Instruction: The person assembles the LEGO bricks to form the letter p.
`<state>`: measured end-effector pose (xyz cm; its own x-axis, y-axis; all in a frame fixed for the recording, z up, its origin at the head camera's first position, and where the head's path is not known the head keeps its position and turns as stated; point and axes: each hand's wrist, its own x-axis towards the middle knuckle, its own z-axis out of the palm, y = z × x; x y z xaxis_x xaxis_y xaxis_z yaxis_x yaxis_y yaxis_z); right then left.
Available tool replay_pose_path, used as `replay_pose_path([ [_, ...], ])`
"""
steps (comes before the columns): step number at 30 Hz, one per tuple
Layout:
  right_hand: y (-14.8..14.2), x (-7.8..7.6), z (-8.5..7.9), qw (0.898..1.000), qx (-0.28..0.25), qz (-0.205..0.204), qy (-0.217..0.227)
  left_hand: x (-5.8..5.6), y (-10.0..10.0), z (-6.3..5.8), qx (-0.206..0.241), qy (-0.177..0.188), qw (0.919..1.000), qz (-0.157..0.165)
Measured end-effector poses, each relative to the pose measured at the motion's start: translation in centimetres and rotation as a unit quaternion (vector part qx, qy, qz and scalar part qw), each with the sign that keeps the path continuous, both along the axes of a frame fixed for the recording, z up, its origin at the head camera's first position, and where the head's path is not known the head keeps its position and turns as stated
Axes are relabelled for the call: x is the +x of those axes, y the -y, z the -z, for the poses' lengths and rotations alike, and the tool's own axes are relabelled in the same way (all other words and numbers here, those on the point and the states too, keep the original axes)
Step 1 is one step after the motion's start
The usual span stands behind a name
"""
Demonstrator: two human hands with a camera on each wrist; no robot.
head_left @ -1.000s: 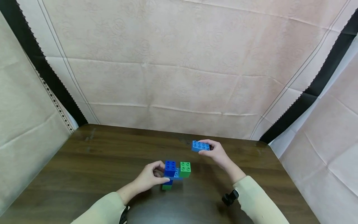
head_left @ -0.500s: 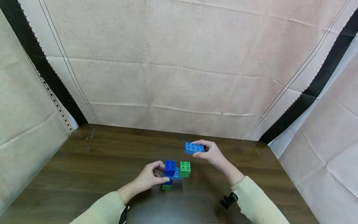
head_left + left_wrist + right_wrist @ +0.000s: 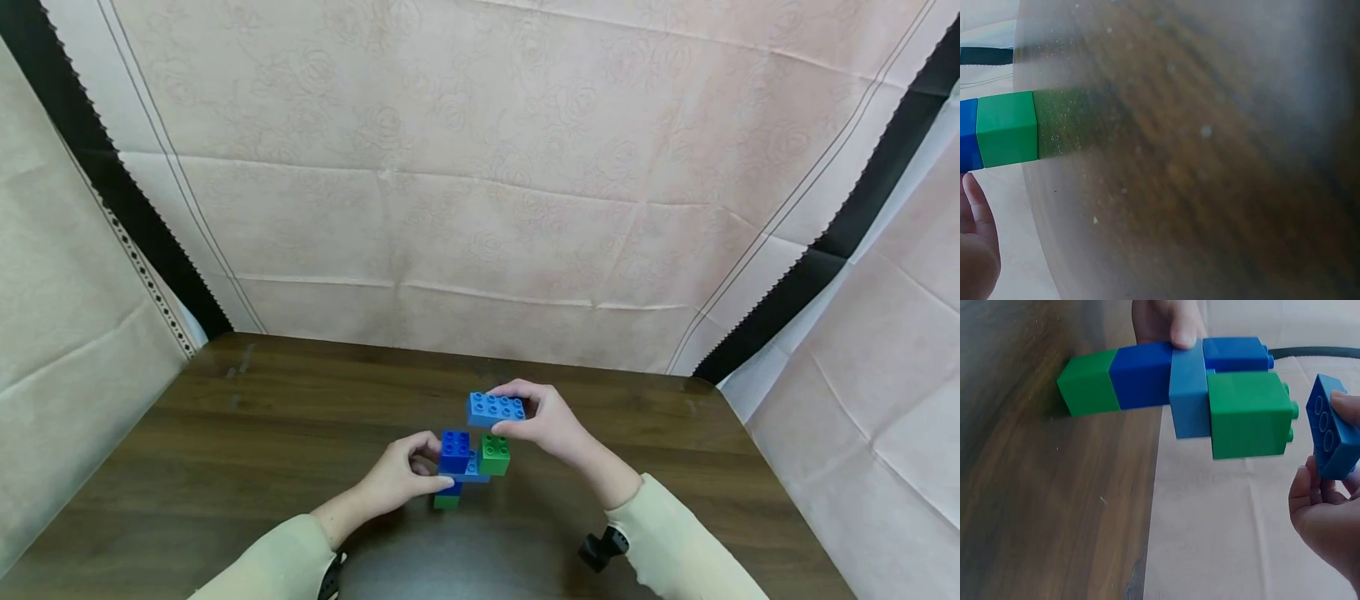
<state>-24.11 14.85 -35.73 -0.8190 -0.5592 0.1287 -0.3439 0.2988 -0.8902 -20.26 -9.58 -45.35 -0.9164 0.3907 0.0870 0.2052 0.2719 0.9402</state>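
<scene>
A stack of toy building bricks stands on the brown table [image 3: 300, 433]. At its foot is a green brick [image 3: 1090, 384], with a dark blue brick [image 3: 1142, 375] on it. A light blue brick [image 3: 1189, 400] lies across these and bears an upper dark blue brick [image 3: 455, 454] and an upper green brick [image 3: 495, 456] side by side. My left hand [image 3: 401, 477] grips the stack from the left, thumb on the crossing brick. Above and behind the stack, my right hand [image 3: 547, 423] pinches a loose light blue brick [image 3: 491, 409], its hollow underside facing the stack, apart from it.
A pale cloth [image 3: 480, 183] hangs behind the table's far edge, and more cloth hangs at both sides with black strips [image 3: 127, 183] along the corners. A black wrist device [image 3: 603, 547] sits below the right sleeve.
My right hand has moved left and slightly toward me, bringing the loose light blue brick over the back of the stack. My left hand and the stack have stayed in place.
</scene>
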Motion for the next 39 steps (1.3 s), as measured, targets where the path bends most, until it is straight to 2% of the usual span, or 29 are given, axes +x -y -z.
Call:
replay_pose_path([
  [10, 1.2, 0.6, 0.3, 0.999, 0.014, -0.014, -0.027, 0.1, 0.1, -0.2, 0.010, -0.001, 0.9999, 0.007],
  [16, 1.7, 1.1, 0.7, 0.998, 0.024, -0.032, -0.039, 0.0, 0.1, 0.1, 0.006, -0.001, 1.0000, 0.007],
  [26, 2.1, 1.5, 1.5, 0.998, 0.037, -0.024, -0.054, -0.3, 0.1, 0.5, -0.002, -0.002, 1.0000, 0.005],
  [39, 2.2, 1.6, 1.7, 0.997, 0.051, -0.010, -0.057, -0.2, 0.2, 0.3, 0.001, 0.008, 1.0000, 0.002],
])
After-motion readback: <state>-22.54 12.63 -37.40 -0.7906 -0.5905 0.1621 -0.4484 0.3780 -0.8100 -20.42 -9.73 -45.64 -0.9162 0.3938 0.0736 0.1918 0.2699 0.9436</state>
